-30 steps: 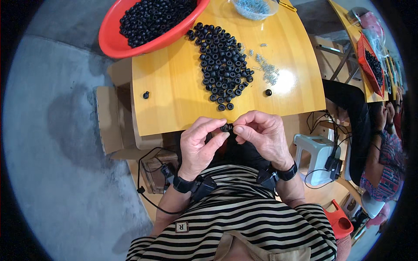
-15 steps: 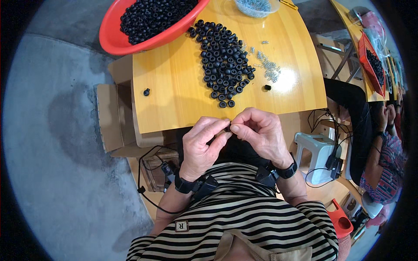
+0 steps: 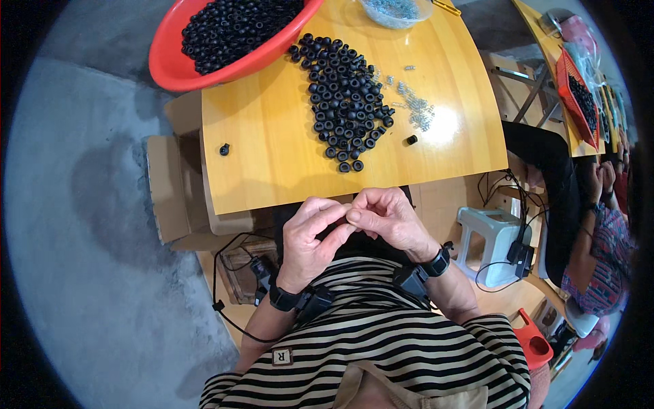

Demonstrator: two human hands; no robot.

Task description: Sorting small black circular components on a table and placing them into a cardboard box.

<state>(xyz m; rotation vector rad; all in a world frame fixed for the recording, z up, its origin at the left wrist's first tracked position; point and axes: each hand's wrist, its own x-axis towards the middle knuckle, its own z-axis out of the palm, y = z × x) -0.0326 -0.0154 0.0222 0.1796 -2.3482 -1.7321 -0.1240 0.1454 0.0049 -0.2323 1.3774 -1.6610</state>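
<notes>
Black rubber rings (image 3: 344, 105) lie heaped in a loose pile on the yellow wooden table (image 3: 272, 157), well ahead of the two hands, which meet just below the table's near edge. Left hand (image 3: 310, 238) and right hand (image 3: 388, 221) press their fingertips together at one spot, thumbs and forefingers pinched tight; whatever sits between them is hidden by the fingers, so I cannot tell what they grip. Both wrists wear dark bands with small devices strapped on. One stray ring (image 3: 224, 148) sits alone toward the table's left side, another (image 3: 411, 140) just right of the pile, near a scatter of small silvery metal parts (image 3: 415, 109). Farther back, a red bowl (image 3: 170, 61) full of more black rings overhangs the table's far left corner, and a clear dish (image 3: 395, 10) of pale bits stands at the far edge. At the right, another person (image 3: 599, 232) sits by a second table.
</notes>
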